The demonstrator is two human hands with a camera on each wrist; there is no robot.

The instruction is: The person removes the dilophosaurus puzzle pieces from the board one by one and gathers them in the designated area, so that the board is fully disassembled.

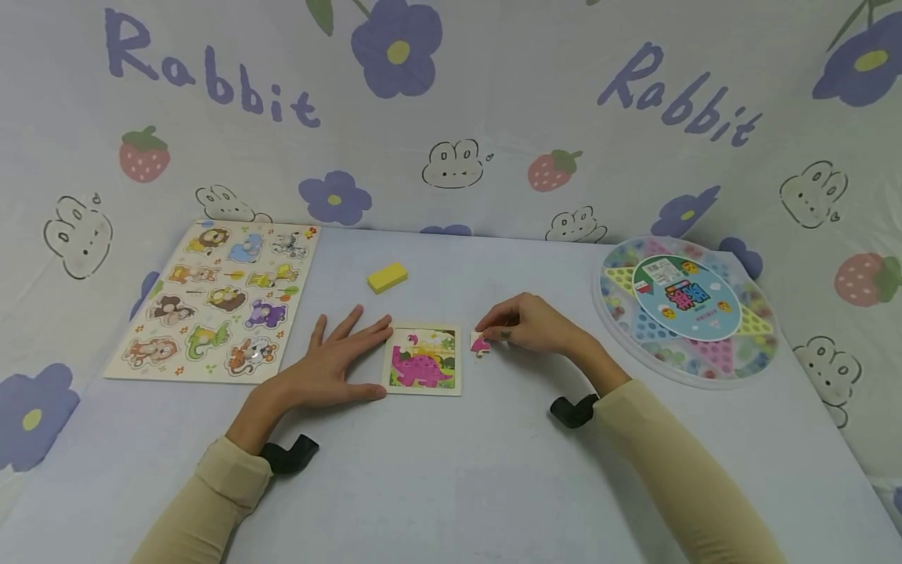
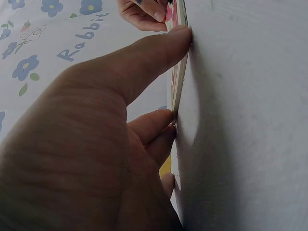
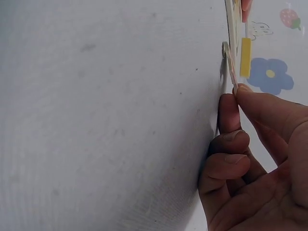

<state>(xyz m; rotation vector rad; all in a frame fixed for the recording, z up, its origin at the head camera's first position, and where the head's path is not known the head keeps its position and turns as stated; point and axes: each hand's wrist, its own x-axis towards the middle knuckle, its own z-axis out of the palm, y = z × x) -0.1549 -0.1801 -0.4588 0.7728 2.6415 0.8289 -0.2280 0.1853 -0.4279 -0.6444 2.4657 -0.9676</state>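
A small square jigsaw puzzle (image 1: 423, 377) with a pink dinosaur in a pale frame lies flat at the middle of the table. My left hand (image 1: 327, 364) is spread beside it, thumb and a fingertip touching the frame's left edge. The left wrist view shows the thumb (image 2: 163, 45) against that edge. Just right of the frame, my right hand (image 1: 524, 325) pinches a loose puzzle piece (image 1: 480, 345) with pink on it. Seen from the right wrist, the piece (image 3: 231, 65) is tilted between thumb and forefinger, its far end close to the table; whether it touches cannot be told.
A yellow block (image 1: 387, 277) lies behind the puzzle. At the left is a large animal puzzle board (image 1: 169, 333), partly behind my left hand. A round Chinese checkers box (image 1: 687, 309) lies at the right, beyond my right forearm. A patterned cloth (image 1: 493, 102) hangs behind the table.
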